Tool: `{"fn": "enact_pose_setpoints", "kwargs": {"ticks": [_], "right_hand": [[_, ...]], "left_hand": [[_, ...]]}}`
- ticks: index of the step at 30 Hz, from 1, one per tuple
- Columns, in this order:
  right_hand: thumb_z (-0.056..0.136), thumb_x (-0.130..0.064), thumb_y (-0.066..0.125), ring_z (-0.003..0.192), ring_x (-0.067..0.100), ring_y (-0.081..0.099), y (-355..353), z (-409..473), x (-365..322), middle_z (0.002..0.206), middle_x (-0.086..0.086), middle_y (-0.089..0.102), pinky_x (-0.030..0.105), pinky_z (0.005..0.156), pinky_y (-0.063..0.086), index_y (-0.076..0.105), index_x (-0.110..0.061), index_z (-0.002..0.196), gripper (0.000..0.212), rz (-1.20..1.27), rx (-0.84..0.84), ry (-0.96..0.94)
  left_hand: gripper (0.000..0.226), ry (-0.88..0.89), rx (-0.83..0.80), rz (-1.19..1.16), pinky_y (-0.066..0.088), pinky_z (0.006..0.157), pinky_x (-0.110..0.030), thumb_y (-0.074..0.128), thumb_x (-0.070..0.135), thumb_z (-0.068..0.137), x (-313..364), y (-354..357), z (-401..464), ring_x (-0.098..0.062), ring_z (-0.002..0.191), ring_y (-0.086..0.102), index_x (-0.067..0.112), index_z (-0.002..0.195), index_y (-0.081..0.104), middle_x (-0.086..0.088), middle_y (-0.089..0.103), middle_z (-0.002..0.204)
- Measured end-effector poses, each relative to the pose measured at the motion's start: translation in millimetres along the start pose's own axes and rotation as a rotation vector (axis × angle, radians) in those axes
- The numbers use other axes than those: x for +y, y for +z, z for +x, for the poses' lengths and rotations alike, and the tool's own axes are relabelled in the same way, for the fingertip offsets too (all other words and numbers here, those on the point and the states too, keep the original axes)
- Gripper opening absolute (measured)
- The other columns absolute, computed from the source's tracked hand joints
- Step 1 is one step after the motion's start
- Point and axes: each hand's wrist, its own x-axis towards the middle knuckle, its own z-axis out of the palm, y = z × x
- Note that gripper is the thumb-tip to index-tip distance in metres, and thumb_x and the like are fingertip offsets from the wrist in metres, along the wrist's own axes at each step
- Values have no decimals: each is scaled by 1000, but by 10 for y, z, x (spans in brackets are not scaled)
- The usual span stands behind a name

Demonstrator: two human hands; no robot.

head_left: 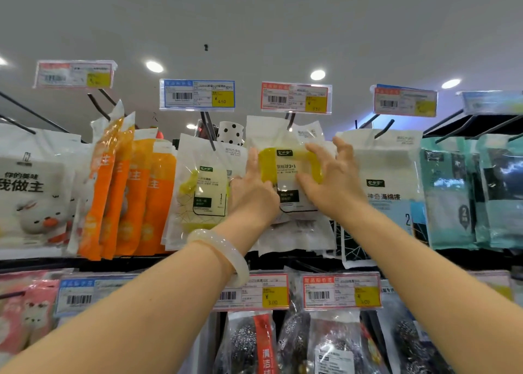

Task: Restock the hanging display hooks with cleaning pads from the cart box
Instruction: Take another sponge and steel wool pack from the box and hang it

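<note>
Cleaning pad pack (288,173), yellow pad in clear-white bag, is held at frame centre against the display hook (290,120) under the red price tag (295,97). Its left edge is gripped by the left hand (252,187), its right side by the right hand (331,181), fingers curled round it. A pale bangle (226,252) is worn on the left wrist.
</note>
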Motion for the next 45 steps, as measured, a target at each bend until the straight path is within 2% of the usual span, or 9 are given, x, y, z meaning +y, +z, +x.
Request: {"fn": "enact_pose_setpoints", "kwargs": {"ticks": [2,6,12,16,22,25,35,38,45], "right_hand": [[86,-30,60,138,33,18,76,-44,1,151,11,21,44,114,17,44,-25,135,52,-94,-25,-93],[91,-37,52,140,30,20,211,-21,-20,152,6,26,41,115,17,42,-23,139,51,-126,-302,-41],[95,-38,44,131,27,39,266,-141,-116,140,10,45,36,107,32,50,-11,132,46,-117,-650,-4],[93,-29,50,126,27,43,125,-285,-121,132,8,49,37,105,36,54,-15,128,38,-162,-596,-14],[90,-19,56,134,30,32,-353,-570,-1,144,9,39,37,109,27,47,-15,134,45,-163,-256,74],[88,-14,56,132,33,36,-711,-751,216,142,15,42,38,109,28,48,-9,132,45,-278,-170,102],[88,-27,58,137,32,30,-2197,-2199,1395,148,14,34,46,108,34,39,-13,139,56,-795,-431,554],[91,-30,56,142,30,20,-2622,-2888,1771,154,11,24,44,113,27,34,-16,142,58,-850,-501,753],[90,-29,55,139,33,24,-3358,-4260,2591,152,11,25,45,111,30,34,-14,141,57,-870,-632,1090]], "left_hand": [[75,-10,-52,64,30,102,-40,43,15,93,-22,29,-1,-28,128,35,42,147,-2,-16,34,144],[73,-103,-183,181,35,106,-43,47,14,89,-48,48,62,-33,135,30,37,147,10,-21,22,150],[56,-121,-293,434,30,108,-45,50,23,88,-129,-32,28,-37,136,23,23,140,29,-24,25,144],[61,11,-254,493,27,110,-43,57,28,86,-137,-59,-180,-34,138,21,24,140,29,-20,26,146],[71,311,-260,366,15,116,-41,54,27,89,148,65,-592,-30,144,8,25,148,15,-12,11,156],[72,499,-271,293,18,117,-42,56,25,87,414,304,-813,-32,142,13,22,147,18,-16,18,154],[72,685,-660,171,25,109,-45,58,26,87,1180,1807,-2064,-33,140,16,19,147,18,-16,15,153],[67,677,-823,143,24,110,-45,55,25,89,1291,2312,-2622,-32,141,12,18,145,20,-16,13,154],[73,705,-1153,211,26,109,-46,54,32,90,1538,3442,-4066,-35,142,12,18,148,12,-17,13,154]]}}
